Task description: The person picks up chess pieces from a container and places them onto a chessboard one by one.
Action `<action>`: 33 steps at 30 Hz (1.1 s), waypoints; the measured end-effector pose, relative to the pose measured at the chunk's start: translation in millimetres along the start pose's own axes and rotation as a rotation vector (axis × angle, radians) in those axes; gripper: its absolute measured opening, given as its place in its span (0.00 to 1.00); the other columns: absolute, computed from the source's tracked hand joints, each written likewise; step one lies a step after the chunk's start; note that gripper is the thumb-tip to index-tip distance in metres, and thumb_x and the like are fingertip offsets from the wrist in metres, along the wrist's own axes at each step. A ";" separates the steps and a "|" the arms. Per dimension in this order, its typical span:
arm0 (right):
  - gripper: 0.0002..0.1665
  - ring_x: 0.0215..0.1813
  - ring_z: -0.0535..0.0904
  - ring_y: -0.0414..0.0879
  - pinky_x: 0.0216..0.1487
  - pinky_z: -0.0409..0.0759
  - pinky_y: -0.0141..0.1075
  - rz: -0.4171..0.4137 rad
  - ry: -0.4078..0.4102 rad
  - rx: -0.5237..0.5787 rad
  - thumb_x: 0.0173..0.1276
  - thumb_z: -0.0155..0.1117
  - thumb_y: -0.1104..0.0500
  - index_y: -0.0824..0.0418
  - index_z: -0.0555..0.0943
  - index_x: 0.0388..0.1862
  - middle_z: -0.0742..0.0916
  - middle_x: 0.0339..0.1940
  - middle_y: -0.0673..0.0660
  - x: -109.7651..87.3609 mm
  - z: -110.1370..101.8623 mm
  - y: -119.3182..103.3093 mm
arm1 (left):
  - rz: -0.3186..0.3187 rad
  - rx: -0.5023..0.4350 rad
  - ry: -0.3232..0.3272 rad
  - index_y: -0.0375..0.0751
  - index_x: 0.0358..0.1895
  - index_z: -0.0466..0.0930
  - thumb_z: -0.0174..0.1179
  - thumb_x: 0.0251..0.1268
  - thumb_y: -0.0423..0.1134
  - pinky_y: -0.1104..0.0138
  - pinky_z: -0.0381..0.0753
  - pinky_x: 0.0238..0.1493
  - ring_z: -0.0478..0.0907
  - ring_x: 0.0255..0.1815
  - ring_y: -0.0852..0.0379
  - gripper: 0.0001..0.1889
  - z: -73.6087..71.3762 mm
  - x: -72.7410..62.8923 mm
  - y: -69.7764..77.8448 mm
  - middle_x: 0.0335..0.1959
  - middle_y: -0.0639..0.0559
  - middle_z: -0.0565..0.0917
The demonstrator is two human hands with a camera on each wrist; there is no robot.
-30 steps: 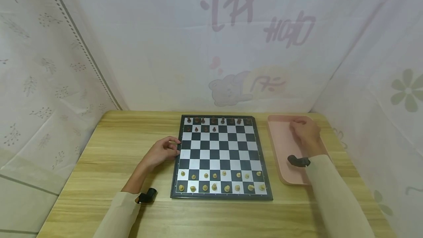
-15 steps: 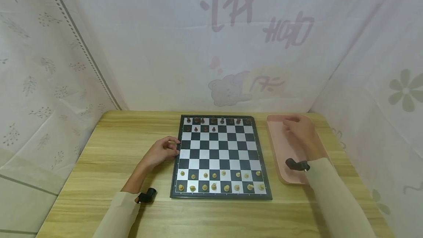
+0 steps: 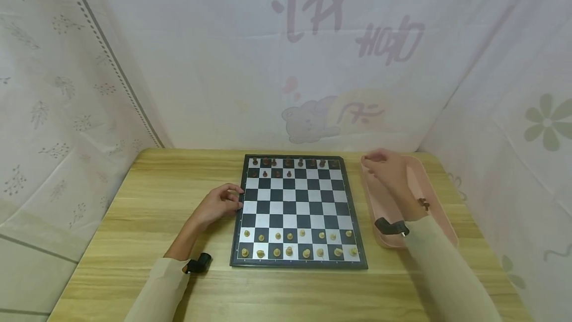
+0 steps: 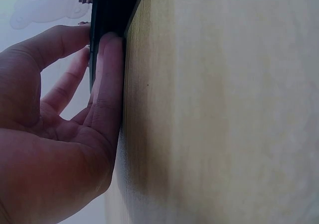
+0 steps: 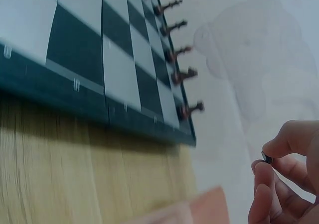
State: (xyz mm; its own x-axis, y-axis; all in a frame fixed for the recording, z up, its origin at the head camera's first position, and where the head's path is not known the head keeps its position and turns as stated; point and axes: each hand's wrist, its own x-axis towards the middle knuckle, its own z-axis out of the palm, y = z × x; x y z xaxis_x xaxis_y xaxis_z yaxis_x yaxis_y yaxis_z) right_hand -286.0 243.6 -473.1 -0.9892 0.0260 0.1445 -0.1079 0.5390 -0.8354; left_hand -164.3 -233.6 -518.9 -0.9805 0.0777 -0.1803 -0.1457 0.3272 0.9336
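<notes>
A black-and-white chessboard point(image 3: 296, 207) lies on the wooden table. Its back row holds dark red pieces point(image 3: 300, 162), with several red pawns point(image 3: 277, 174) in front toward the left. Pale pieces point(image 3: 289, 251) fill the two near rows. My left hand point(image 3: 219, 203) touches the board's left edge with relaxed fingers; the left wrist view shows the fingertips point(image 4: 109, 45) against the board's side. Over the far left corner of the pink tray point(image 3: 417, 175), my right hand point(image 3: 388, 169) pinches a small chess piece point(image 5: 267, 158) between thumb and fingers. Only its dark base shows in the right wrist view.
A few red pieces point(image 3: 423, 203) lie in the tray, partly behind the right wrist. The table point(image 3: 178, 178) ends at a printed cloth point(image 3: 223, 113) hanging behind. A strip of table separates board and tray.
My right hand has moved left across the tray toward the board, uncovering red pieces in the tray. The left hand has stayed at the board's edge.
</notes>
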 end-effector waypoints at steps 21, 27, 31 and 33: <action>0.09 0.42 0.85 0.54 0.41 0.83 0.44 -0.173 -0.164 -0.130 0.76 0.73 0.59 0.61 0.90 0.49 0.91 0.45 0.59 -5.2 62.9 -58.2 | -0.008 -0.013 0.003 0.33 0.63 0.82 0.68 0.72 0.28 0.62 0.88 0.46 0.83 0.41 0.48 0.18 0.4 0.9 -0.2 0.43 0.40 0.85; 0.10 0.46 0.85 0.54 0.46 0.82 0.47 -0.196 -0.225 -0.193 0.75 0.73 0.55 0.57 0.90 0.50 0.91 0.45 0.55 -7.8 82.4 -66.9 | -0.001 -0.003 0.000 0.33 0.63 0.82 0.68 0.72 0.28 0.62 0.87 0.46 0.83 0.42 0.49 0.18 0.3 0.4 0.5 0.43 0.41 0.85; 0.09 0.45 0.84 0.54 0.45 0.83 0.47 -0.206 -0.263 -0.206 0.75 0.73 0.56 0.57 0.91 0.50 0.91 0.45 0.55 -7.4 96.7 -66.9 | 0.000 -0.012 -0.002 0.33 0.63 0.82 0.68 0.72 0.27 0.62 0.88 0.46 0.83 0.41 0.49 0.18 0.1 0.8 0.9 0.43 0.41 0.85; 0.09 0.45 0.84 0.55 0.45 0.82 0.46 -0.214 -0.275 -0.207 0.74 0.74 0.58 0.59 0.91 0.48 0.91 0.44 0.56 -5.9 104.5 -66.3 | -0.002 -0.017 -0.004 0.32 0.63 0.82 0.68 0.72 0.27 0.61 0.89 0.46 0.83 0.41 0.49 0.19 -0.4 1.0 0.3 0.43 0.40 0.85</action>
State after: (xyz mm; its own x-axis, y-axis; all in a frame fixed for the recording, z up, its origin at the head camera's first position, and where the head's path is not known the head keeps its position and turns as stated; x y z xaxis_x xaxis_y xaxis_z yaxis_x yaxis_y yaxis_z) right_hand -283.4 119.7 -474.0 -0.9393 -0.3161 0.1333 -0.3199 0.6666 -0.6733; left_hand -165.4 -233.8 -518.6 -0.9797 0.0803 -0.1836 -0.1504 0.3109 0.9385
